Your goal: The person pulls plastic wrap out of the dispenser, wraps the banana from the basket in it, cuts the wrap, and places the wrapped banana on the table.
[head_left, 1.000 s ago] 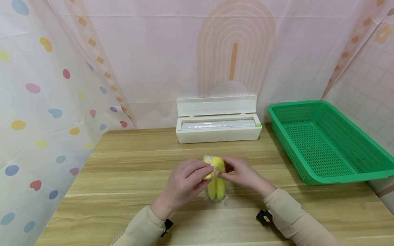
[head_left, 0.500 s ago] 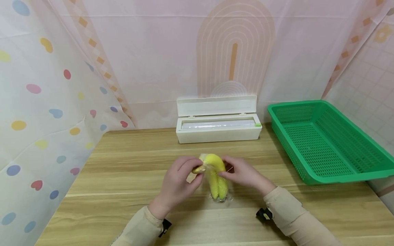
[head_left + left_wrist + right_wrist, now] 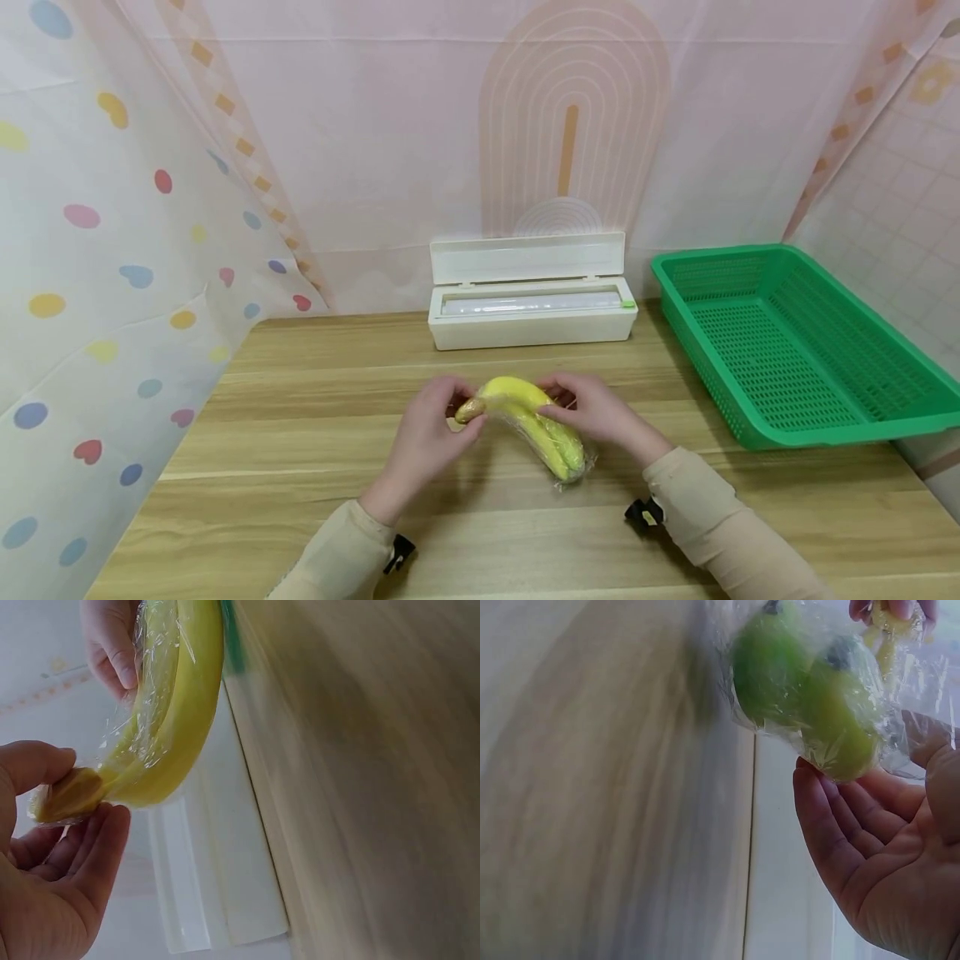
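Observation:
A pair of yellow bananas (image 3: 525, 414) in clear cling film is held between both hands, slanting over the table. My left hand (image 3: 426, 429) pinches the brownish stem end (image 3: 73, 795) between thumb and fingers. On the other side, my right hand (image 3: 600, 410) holds the body of the fruit, its thumb in front and its fingers behind. Greenish banana tips (image 3: 769, 671) show through crumpled film in the right wrist view, hanging toward the front right. Part of the right fingers is hidden behind the fruit in the head view.
Behind the hands stands a white cling film box (image 3: 532, 332), lid raised, with a roll inside. A green perforated basket (image 3: 738, 408) occupies the right side of the wooden table (image 3: 300, 417). Patterned cloth (image 3: 375, 150) hangs along the back and sides.
The stem end has swung left with my left hand, while the banana tips have moved right. The fruit now lies slanted instead of pointing toward me. My right hand has barely shifted.

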Action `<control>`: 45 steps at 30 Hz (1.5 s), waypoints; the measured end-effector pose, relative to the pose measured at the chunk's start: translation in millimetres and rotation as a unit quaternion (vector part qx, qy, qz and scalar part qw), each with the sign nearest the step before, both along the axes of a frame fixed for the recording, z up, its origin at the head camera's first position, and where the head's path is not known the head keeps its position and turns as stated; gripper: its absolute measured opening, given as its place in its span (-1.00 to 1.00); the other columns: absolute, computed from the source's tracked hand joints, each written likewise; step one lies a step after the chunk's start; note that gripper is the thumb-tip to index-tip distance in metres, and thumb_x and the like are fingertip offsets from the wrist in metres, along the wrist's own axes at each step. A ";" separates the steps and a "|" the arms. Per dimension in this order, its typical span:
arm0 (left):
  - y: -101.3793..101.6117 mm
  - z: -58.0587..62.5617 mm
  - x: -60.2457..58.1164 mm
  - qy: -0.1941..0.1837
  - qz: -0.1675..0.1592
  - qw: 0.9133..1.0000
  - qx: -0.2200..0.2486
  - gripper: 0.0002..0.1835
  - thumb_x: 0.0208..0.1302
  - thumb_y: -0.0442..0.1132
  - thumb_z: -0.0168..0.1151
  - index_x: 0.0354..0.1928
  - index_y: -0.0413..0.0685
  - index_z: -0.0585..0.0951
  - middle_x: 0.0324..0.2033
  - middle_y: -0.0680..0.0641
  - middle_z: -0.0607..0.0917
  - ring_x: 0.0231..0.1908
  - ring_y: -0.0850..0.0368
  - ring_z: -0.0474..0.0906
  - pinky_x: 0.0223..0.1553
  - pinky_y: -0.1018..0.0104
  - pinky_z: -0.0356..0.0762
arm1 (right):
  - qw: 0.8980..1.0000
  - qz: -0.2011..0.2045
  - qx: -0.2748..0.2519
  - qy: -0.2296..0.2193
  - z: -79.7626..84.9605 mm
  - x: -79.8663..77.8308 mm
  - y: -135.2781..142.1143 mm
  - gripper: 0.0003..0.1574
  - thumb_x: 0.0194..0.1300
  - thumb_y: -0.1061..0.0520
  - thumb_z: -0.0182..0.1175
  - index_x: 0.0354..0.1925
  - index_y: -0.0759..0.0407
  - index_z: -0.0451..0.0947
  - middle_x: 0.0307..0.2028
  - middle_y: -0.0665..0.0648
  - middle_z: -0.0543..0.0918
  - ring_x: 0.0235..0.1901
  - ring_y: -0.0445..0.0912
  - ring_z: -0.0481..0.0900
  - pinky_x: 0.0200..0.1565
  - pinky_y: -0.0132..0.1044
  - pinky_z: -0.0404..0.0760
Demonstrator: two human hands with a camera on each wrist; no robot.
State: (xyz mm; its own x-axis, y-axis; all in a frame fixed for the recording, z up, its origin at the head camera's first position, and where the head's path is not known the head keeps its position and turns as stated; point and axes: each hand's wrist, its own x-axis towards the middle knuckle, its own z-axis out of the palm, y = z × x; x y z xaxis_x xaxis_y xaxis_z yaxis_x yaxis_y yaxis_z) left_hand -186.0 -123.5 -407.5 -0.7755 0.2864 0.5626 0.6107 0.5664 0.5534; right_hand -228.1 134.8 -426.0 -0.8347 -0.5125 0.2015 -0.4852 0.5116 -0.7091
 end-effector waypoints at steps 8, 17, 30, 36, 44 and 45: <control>-1.5 -3.2 -4.7 -0.053 0.032 0.995 -0.079 -0.72 0.00 -0.35 0.53 -0.28 -0.13 0.59 -0.41 0.05 0.53 -0.39 0.18 0.41 -0.39 0.31 0.48 | 1.000 0.005 0.019 -0.005 -3.2 -3.8 1.3 -0.64 0.34 0.12 0.30 0.03 0.28 0.60 -0.22 0.06 0.69 -0.25 -0.15 0.61 -0.17 -0.31 0.63; -2.8 -2.5 -7.4 -0.090 0.040 0.987 -0.130 -0.73 0.02 -0.31 0.53 -0.37 -0.08 0.55 -0.50 0.10 0.47 -0.46 0.20 0.36 -0.48 0.33 0.41 | 0.999 0.008 0.031 -0.014 0.8 -5.7 0.6 -0.63 0.34 0.12 0.29 0.03 0.32 0.59 -0.22 0.08 0.69 -0.23 -0.12 0.63 -0.13 -0.29 0.64; -1.6 -8.7 -9.4 -0.117 0.021 0.977 -0.177 -0.72 0.01 -0.24 0.55 -0.34 -0.11 0.58 -0.43 0.02 0.60 -0.39 0.13 0.50 -0.38 0.26 0.54 | 0.997 -0.013 0.060 0.041 5.2 -12.7 -12.0 -0.70 0.23 0.19 0.38 -0.06 0.23 0.64 -0.23 0.03 0.69 -0.27 -0.17 0.58 -0.16 -0.27 0.63; 1.4 -2.6 -10.3 -0.133 0.038 0.974 -0.182 -0.67 0.05 -0.20 0.53 -0.21 -0.16 0.62 -0.29 -0.07 0.67 -0.28 0.05 0.59 -0.29 0.16 0.61 | 0.992 -0.003 0.089 0.090 5.9 -14.9 -16.3 -0.68 0.22 0.19 0.39 -0.05 0.22 0.65 -0.17 0.09 0.71 -0.23 -0.11 0.62 -0.13 -0.24 0.64; 8.3 1.6 -12.9 -0.105 0.039 0.973 -0.202 -0.56 0.10 -0.14 0.51 -0.02 -0.20 0.64 -0.13 -0.15 0.69 -0.15 -0.03 0.62 -0.16 0.06 0.63 | 0.993 -0.004 0.076 0.087 7.1 -15.6 -12.2 -0.64 0.33 0.13 0.29 0.05 0.28 0.60 -0.06 0.18 0.69 -0.13 -0.01 0.65 -0.04 -0.14 0.65; 9.6 1.7 -14.1 -0.096 0.036 0.973 -0.206 -0.54 0.10 -0.13 0.51 0.00 -0.20 0.63 -0.11 -0.16 0.69 -0.14 -0.04 0.62 -0.14 0.05 0.63 | 0.994 -0.009 0.068 0.084 7.6 -15.2 -10.3 -0.62 0.34 0.13 0.28 0.06 0.29 0.59 -0.05 0.20 0.69 -0.12 0.02 0.66 -0.03 -0.12 0.66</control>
